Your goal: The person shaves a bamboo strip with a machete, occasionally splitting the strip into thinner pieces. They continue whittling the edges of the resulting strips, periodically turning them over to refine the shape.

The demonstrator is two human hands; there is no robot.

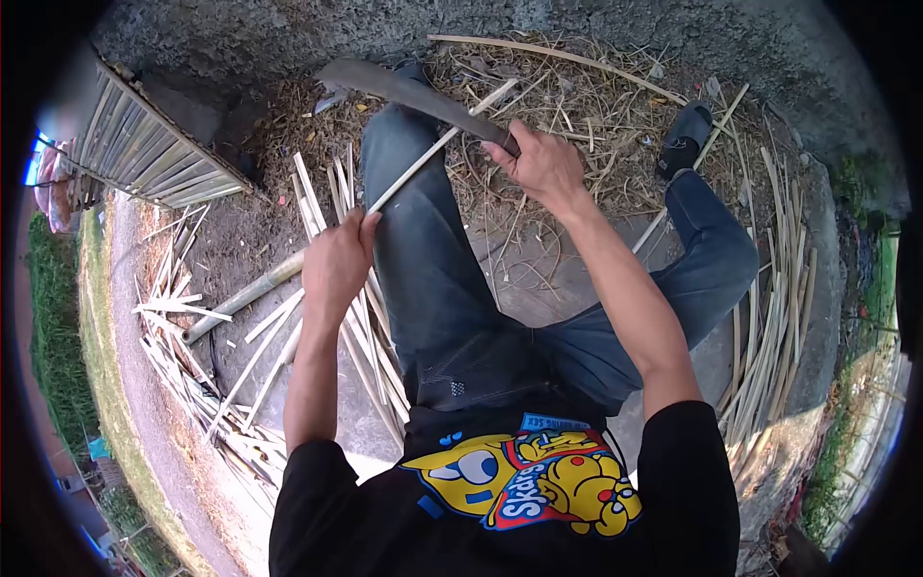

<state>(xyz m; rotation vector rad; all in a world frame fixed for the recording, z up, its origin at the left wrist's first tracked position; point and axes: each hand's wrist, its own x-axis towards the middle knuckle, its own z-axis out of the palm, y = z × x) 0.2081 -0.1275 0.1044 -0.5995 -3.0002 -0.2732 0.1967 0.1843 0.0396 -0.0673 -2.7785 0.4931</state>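
Observation:
My right hand (546,171) is closed around the handle of a long, curved machete (404,91), whose dark blade points to the left. In my left hand (335,258) I grip a thin, pale bamboo strip (420,165), which slants up to the right over my bent knee. The blade crosses the strip near its upper part; whether its edge is cutting in cannot be made out. The strip's lower end is hidden by my left hand.
Split bamboo strips lie in piles to the left (216,409) and right (784,308). A thicker bamboo pole (245,296) rests at the left. Shavings (538,231) cover the ground between my legs. A slatted bamboo panel (144,144) leans near the rough wall (240,38).

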